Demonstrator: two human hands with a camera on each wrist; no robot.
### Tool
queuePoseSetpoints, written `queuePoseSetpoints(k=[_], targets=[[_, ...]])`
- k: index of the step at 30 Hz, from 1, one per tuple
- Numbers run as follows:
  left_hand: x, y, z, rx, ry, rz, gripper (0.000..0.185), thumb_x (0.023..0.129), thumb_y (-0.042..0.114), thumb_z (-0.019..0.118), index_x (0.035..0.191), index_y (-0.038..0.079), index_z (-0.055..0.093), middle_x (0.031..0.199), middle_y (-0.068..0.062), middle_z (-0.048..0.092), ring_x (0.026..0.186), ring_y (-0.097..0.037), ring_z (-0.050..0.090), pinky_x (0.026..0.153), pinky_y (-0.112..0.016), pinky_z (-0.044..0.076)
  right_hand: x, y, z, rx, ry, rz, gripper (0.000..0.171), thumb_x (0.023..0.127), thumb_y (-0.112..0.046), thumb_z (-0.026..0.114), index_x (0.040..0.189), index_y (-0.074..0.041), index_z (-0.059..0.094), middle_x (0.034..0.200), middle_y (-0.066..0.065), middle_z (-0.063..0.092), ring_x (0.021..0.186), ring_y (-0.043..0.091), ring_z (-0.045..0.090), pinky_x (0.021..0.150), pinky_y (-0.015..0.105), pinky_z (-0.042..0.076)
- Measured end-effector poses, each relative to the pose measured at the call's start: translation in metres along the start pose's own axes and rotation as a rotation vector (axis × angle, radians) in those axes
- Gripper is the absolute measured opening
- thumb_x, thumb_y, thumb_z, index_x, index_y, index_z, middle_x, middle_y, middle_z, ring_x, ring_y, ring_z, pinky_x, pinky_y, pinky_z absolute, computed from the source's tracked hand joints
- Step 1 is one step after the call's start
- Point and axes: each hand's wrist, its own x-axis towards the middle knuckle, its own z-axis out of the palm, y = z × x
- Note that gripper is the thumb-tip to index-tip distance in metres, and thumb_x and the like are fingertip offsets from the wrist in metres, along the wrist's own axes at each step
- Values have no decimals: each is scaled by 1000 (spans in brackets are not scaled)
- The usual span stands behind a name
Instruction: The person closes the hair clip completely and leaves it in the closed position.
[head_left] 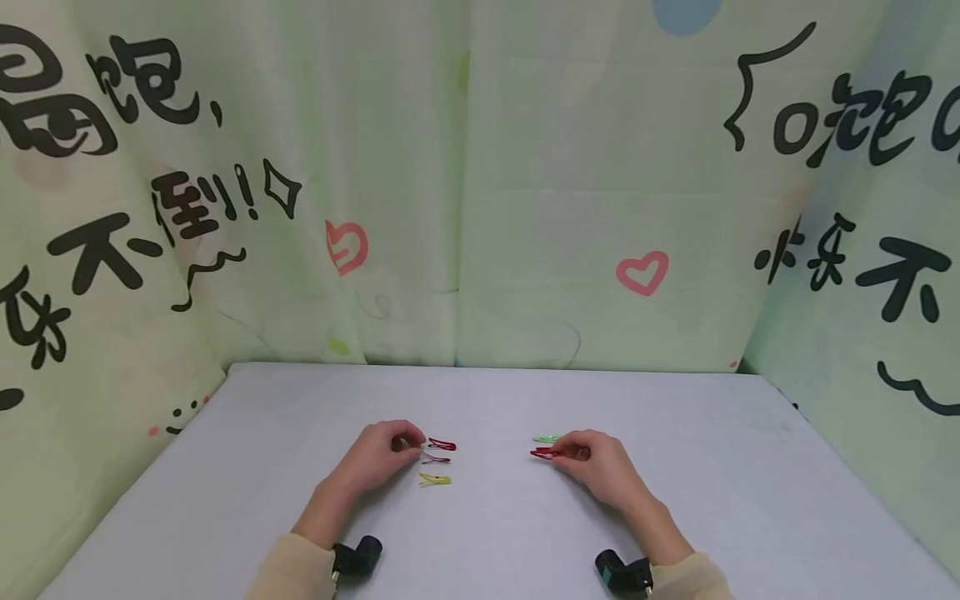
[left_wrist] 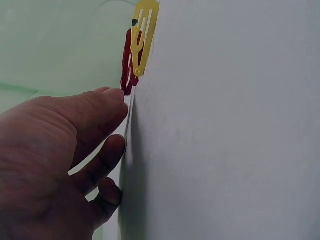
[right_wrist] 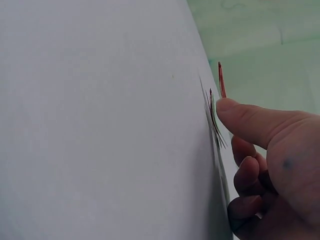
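Observation:
My left hand [head_left: 390, 454] rests on the grey table [head_left: 300, 433] with its fingers curled. Its thumb and fingertip pinch the near end of a dark red hair clip [head_left: 442, 444], which in the left wrist view [left_wrist: 128, 70] lies flat at my thumb tip [left_wrist: 116, 96]. A thinner dark red clip [head_left: 436, 458] and a yellow clip [head_left: 435, 479] [left_wrist: 144, 40] lie just beside it. My right hand [head_left: 592, 462] pinches a red hair clip [head_left: 542, 453], whose far end stands up off the table [right_wrist: 221, 80]. A green clip [head_left: 546, 438] lies right behind it.
Pale green curtains [head_left: 465, 208] printed with black characters and pink hearts close off the table at the back and on both sides. Black wrist cameras [head_left: 358, 557] [head_left: 622, 573] sit on both forearms near the front edge.

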Motion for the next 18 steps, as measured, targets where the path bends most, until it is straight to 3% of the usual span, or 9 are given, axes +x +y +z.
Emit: queuePoseSetpoints(k=[8,18], targets=[[3,1,-2,20,-31,-1,14,88,2,76,93,14,73,86,6,62,80,-15,53,75,-34,47,-1,4,-3,-38,-14,22,12,84,-8,81,95,-13,78,84,-2,62,76,16,50,67,32,42],[3,2,-4,31,-64,49,11,87,1,76,88,12,74,84,6,62,76,-14,52,73,-33,46,0,7,-3,-52,-25,41,13,83,-3,81,94,-9,77,86,-2,66,78,16,53,71,34,45]])
